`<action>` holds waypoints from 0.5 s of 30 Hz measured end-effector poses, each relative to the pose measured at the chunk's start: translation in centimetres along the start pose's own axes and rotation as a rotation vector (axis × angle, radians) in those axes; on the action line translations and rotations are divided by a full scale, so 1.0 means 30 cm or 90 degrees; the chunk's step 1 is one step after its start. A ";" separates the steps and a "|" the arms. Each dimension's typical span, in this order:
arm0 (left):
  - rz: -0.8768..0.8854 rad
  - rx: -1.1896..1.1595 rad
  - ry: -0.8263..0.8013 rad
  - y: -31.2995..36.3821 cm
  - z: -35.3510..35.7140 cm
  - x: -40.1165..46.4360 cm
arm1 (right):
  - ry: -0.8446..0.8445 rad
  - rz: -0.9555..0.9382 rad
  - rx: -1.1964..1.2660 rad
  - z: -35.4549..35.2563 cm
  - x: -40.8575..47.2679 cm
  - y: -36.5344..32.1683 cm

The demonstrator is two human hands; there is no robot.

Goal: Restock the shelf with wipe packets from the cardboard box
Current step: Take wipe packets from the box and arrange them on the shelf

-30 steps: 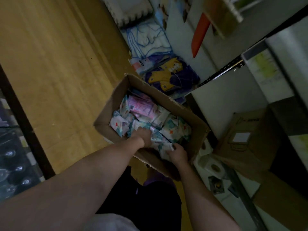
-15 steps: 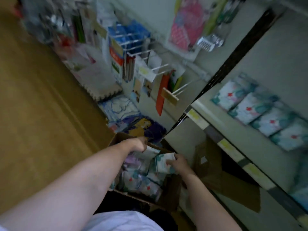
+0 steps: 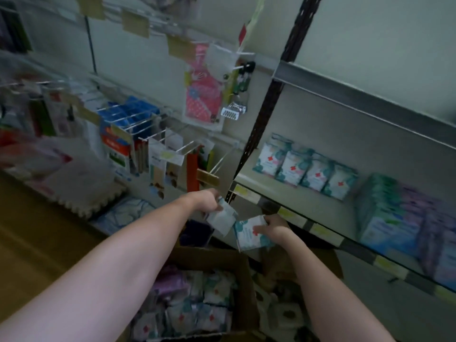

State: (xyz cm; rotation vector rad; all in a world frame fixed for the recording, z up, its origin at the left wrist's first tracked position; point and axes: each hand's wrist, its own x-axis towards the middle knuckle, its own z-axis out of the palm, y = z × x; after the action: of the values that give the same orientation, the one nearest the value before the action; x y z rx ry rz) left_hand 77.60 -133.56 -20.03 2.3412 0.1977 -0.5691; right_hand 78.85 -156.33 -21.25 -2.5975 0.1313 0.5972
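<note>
Your left hand [image 3: 208, 202] is raised above the cardboard box [image 3: 237, 265], and its fingers are closed around a white wipe packet [image 3: 222, 217] that hangs a little tilted below the hand. Your right hand [image 3: 272, 229] is just beside it, lower and nearer to the shelf [image 3: 283, 213]. Its fingers grip a second wipe packet [image 3: 249, 234], white with teal leaves and a small red cross, with the thumb lying across its front. The two packets are close together, almost touching at their corners, in the air between the box and the front edge of the shelf.

On the shelf, four packets of the same kind [image 3: 306, 169] stand in a row near the back wall. To the right of them is a stack of bigger soft packs [image 3: 392, 218].

The box stands below your arms and more packets [image 3: 195, 312] lie inside it, packed tightly. To the left of the shelf, small goods hang on metal hooks [image 3: 158, 137].
</note>
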 end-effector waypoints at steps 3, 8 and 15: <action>0.041 -0.060 -0.012 0.066 -0.025 -0.023 | 0.018 -0.005 -0.008 -0.062 -0.049 0.005; 0.063 -0.148 -0.017 0.167 -0.050 -0.053 | 0.063 0.004 0.015 -0.149 -0.078 0.003; 0.104 -0.279 -0.074 0.309 -0.069 0.020 | 0.124 0.008 0.039 -0.273 -0.067 0.038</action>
State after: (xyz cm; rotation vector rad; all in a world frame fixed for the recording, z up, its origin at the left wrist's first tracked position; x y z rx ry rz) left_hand 81.59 -139.01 -13.32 1.8743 0.0678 -0.5197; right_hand 80.03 -161.16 -14.34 -2.5916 0.2245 0.3376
